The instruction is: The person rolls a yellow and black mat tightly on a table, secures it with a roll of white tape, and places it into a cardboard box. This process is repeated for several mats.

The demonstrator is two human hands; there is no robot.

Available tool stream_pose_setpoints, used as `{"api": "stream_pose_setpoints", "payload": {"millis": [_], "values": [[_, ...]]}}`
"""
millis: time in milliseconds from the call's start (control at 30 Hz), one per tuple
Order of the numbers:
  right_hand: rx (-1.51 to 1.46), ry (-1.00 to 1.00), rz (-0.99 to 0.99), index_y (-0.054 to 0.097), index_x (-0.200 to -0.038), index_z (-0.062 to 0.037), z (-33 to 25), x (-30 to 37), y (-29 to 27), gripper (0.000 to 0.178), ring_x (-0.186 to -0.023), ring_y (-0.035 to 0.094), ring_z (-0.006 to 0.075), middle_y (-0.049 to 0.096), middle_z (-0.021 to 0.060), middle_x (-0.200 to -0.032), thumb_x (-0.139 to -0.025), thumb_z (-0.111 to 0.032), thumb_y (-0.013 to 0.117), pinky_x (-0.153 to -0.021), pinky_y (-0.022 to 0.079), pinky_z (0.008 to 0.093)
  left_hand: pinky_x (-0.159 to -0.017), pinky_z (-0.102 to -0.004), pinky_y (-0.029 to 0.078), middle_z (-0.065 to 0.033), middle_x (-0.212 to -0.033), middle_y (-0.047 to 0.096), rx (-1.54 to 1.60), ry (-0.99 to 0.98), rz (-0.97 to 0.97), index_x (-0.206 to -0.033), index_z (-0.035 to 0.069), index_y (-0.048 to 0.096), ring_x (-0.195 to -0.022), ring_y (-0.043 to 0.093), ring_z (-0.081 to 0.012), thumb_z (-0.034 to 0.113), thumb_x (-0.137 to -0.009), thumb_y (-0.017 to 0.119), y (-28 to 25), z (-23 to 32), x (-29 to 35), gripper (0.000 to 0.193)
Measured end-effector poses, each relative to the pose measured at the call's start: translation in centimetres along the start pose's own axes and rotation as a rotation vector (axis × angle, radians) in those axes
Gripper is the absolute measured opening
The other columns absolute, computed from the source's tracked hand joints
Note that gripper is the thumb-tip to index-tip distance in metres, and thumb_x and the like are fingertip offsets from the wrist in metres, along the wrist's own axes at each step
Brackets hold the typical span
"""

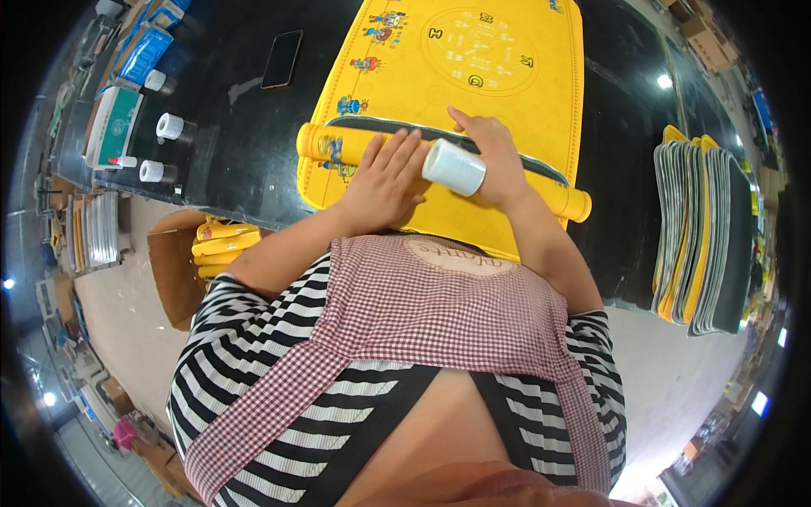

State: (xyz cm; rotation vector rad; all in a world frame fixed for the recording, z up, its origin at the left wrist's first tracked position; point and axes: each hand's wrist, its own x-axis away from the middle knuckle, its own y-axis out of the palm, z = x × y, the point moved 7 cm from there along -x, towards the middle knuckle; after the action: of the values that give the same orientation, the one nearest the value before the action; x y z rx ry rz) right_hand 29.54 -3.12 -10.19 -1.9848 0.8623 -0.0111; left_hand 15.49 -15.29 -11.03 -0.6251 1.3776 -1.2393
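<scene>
A yellow mat with printed figures and a ring pattern lies across the black table. Its near part is rolled into a yellow tube, and a dark grey underside shows along the roll. My left hand rests on the tube, palm down with fingers stretched out and nothing in it. My right hand is over the tube's right half, one finger pointing far-left. Against its thumb side sits a thick white roll, carried by this hand; the thumb is hidden behind it.
A phone lies at the far left. White rolls stand near a green-and-white box and a small red-tipped bottle. Stacked grey and yellow mats are at right. A cardboard box holds yellow rolls below left.
</scene>
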Motion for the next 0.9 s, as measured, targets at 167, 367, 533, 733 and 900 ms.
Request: {"api": "stream_pose_setpoints", "payload": {"millis": [167, 367, 533, 733, 900], "values": [[-0.039, -0.111, 0.111, 0.068, -0.132, -0.0092, 0.1, 0.6, 0.1, 0.052, -0.115, 0.067, 0.0403, 0.071, 0.0156, -0.127, -0.084, -0.025, 0.08, -0.101, 0.053, 0.0512, -0.114, -0.0502, 0.039, -0.0164, -0.147, 0.055, 0.049, -0.197, -0.355, -0.145, 0.012, 0.055, -0.134, 0.053, -0.0361, 0.033, -0.078, 0.085, 3.1, -4.9, -8.1, 0.077], [0.283, -0.193, 0.311, 0.069, -0.131, -0.0098, 0.8, -0.3, 1.1, 0.048, -0.115, 0.068, 0.0406, 0.073, 0.0167, -0.125, -0.088, -0.03, 0.076, -0.099, 0.054, 0.0499, -0.11, -0.0457, 0.039, -0.0105, -0.129, 0.062, 0.002, -0.016, -0.518, -0.137, 0.014, 0.062, -0.128, 0.054, -0.0314, 0.041, -0.074, 0.087, 5.7, -7.9, -12.7, 0.073], [0.11, 0.24, -0.179, 0.067, -0.133, -0.0019, 7.3, -8.5, 0.0, 0.046, -0.109, 0.071, 0.0369, 0.075, 0.0162, -0.122, -0.09, -0.017, 0.074, -0.095, 0.056, 0.0418, -0.11, -0.0446, 0.038, -0.0089, -0.126, 0.063, 0.013, 0.041, -0.255, -0.137, 0.011, 0.06, -0.126, 0.055, -0.0285, 0.042, -0.078, 0.085, 4.9, -8.6, -13.8, 0.072], [-0.406, 0.518, 0.061, 0.073, -0.117, -0.0073, 20.4, -13.4, 1.0, 0.04, -0.096, 0.072, 0.0361, 0.076, 0.0177, -0.108, -0.087, -0.033, 0.08, -0.085, 0.057, 0.0396, -0.106, -0.0448, 0.042, -0.0103, -0.127, 0.065, -0.006, 0.202, 0.077, -0.135, 0.01, 0.06, -0.121, 0.059, -0.032, 0.033, -0.082, 0.081, 4.7, -9.9, -13.9, 0.061], [-0.318, 0.215, 0.055, 0.073, -0.118, -0.008, 12.2, -10.8, -1.9, 0.039, -0.099, 0.073, 0.0338, 0.077, 0.0155, -0.109, -0.085, -0.026, 0.082, -0.088, 0.057, 0.0383, -0.106, -0.0456, 0.045, -0.0121, -0.127, 0.067, 0.061, 0.118, -0.035, -0.138, 0.012, 0.06, -0.119, 0.062, -0.0343, 0.029, -0.082, 0.081, 4.7, -10.7, -14.5, 0.062]]}}
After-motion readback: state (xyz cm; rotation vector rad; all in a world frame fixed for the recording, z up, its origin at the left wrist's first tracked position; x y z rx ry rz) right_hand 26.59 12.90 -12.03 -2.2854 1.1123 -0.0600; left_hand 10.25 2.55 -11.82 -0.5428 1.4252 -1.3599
